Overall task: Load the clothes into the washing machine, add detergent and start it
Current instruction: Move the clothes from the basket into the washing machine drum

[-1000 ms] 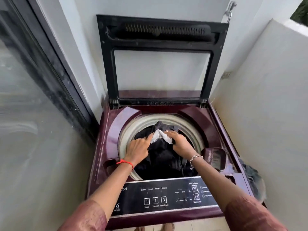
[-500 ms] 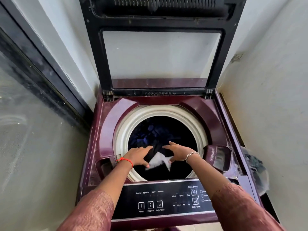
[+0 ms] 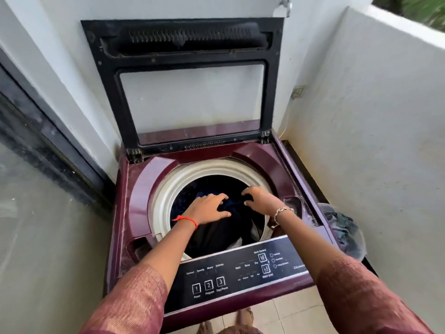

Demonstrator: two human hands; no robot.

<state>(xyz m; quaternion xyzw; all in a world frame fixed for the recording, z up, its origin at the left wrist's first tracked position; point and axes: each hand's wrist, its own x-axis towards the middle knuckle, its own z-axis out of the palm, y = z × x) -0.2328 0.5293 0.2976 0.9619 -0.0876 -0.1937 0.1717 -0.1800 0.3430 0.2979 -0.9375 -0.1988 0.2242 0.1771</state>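
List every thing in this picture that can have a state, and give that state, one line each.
lid, open, standing upright
drum, loaded with dark clothes
left hand, fingers spread, pressing the dark clothes
right hand, gripping the dark clothes
control panel, no light visibly on

- I get a single view, from a wide-angle camera worn on the person's head, aimed forward and steeply down onto the washing machine [image 3: 142, 189].
- It rides close: the control panel [image 3: 240, 278] sits just under the lens, and the left hand [image 3: 207, 209] and right hand [image 3: 261, 201] on the clothes [image 3: 216, 235] land at frame centre.
- The raised lid [image 3: 192, 39] faces me up top; the side walls [image 3: 361, 116] bow outward at the frame's edges.
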